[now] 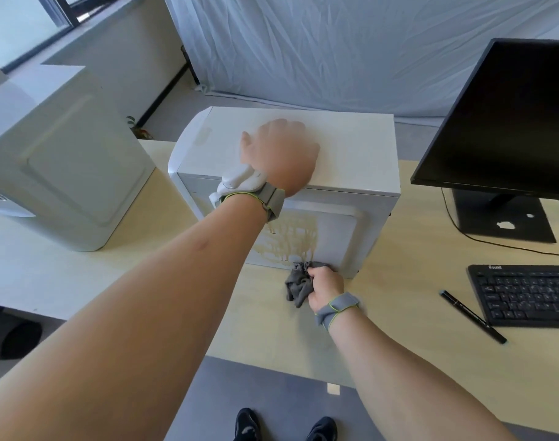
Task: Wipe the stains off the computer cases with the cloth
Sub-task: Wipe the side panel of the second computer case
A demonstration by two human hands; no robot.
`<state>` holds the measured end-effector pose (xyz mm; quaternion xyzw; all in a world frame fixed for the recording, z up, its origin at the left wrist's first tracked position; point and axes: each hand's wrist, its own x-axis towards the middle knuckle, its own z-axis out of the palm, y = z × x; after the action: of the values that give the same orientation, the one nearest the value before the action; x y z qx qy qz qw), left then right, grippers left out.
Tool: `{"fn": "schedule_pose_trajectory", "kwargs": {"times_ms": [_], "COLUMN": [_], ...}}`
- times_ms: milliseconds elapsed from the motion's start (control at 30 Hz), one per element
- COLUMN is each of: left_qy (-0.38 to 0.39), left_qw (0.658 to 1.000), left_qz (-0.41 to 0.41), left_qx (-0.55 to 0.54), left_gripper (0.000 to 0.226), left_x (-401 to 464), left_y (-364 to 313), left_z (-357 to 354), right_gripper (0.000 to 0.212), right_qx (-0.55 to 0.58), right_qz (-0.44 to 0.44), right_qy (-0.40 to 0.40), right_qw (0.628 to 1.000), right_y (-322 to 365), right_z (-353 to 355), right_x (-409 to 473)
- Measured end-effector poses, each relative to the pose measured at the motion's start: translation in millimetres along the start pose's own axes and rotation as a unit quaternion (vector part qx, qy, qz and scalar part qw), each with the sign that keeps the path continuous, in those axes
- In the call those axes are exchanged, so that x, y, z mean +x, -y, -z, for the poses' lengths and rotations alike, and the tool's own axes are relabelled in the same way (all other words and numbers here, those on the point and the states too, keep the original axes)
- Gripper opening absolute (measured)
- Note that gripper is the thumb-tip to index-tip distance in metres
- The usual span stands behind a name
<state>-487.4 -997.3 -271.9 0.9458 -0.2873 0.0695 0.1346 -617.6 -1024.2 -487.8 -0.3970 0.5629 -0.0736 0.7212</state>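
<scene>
A pale wooden desk [399, 338] carries everything here. Two white computer cases stand on it: the left computer case [65, 173] sits apart at the desk's left end, and the middle computer case [351, 160] is in front of the person, with brownish stain streaks [287, 240] running down its near side panel. One black monitor [507, 122] stands at the right on its stand, and one black keyboard [526, 294] lies in front of it. One black pen [472, 316] lies just left of the keyboard.

The left hand [281, 154] rests on top of the middle case; it is blurred, and whether its fingers are flat or curled cannot be told. The right hand [326, 288] is clenched around one crumpled grey cloth [299, 284], held at the bottom edge of the stained panel, where case meets desk. Each wrist wears one grey strap; the left one carries a white device [240, 183].
</scene>
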Motion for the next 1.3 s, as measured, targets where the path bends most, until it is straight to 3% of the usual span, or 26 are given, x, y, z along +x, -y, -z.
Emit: {"fn": "schedule_pose_trajectory", "kwargs": {"times_ms": [300, 433, 567, 667, 733, 800, 900, 1000, 1133, 1233, 1300], "left_qy": [0.023, 0.04, 0.065, 0.073, 0.077, 0.08, 0.099, 0.149, 0.169, 0.088, 0.082], "left_qw": [1.0, 0.999, 0.998, 0.997, 0.997, 0.997, 0.995, 0.988, 0.98, 0.98, 0.979], "left_qz": [-0.005, -0.009, -0.004, -0.007, -0.004, -0.005, -0.004, -0.02, -0.09, -0.178, -0.186], "left_qx": [-0.001, -0.001, 0.001, -0.007, -0.007, -0.011, -0.026, -0.021, -0.062, -0.023, -0.017], "left_gripper": [0.047, 0.049, 0.052, 0.054, 0.054, 0.055, 0.057, 0.055, 0.039, 0.039, 0.043], "left_x": [-0.1, 0.1, 1.6, 2.2, 3.1, 4.9, 8.4, 14.7, 24.4, 21.7, 19.1], "left_y": [-1.5, -3.1, 0.3, 0.2, 0.7, 1.5, 3.9, 9.6, 50.9, 92.1, 101.5], "left_z": [4.0, 5.5, 8.0, 9.3, 8.5, 9.4, 11.8, 22.6, 46.3, 41.4, 31.1], "right_gripper": [0.01, 0.005, 0.017, 0.046, 0.049, 0.043, 0.024, 0.013, 0.024, 0.019, 0.016], "right_qx": [0.145, 0.161, 0.139, 0.134, 0.139, 0.132, 0.079, 0.044, -0.063, -0.049, -0.031], "right_qz": [0.136, 0.195, 0.226, 0.194, 0.17, 0.201, 0.355, 0.438, 0.436, 0.427, 0.415], "right_qy": [0.145, 0.159, 0.222, 0.231, 0.245, 0.261, 0.168, 0.017, -0.164, -0.189, -0.201], "right_qw": [0.969, 0.954, 0.938, 0.944, 0.944, 0.935, 0.916, 0.898, 0.882, 0.883, 0.887], "right_y": [60.9, 83.3, 91.0, 88.4, 84.7, 86.2, 101.7, 107.1, 89.5, 78.5, 74.3], "right_z": [4.2, 14.8, 33.6, 47.3, 52.5, 53.0, 44.3, 31.3, 12.0, -7.5, -16.9], "right_x": [-75.7, -104.3, -120.4, -122.7, -126.5, -133.3, -147.3, -146.3, -125.9, -121.3, -119.7]}}
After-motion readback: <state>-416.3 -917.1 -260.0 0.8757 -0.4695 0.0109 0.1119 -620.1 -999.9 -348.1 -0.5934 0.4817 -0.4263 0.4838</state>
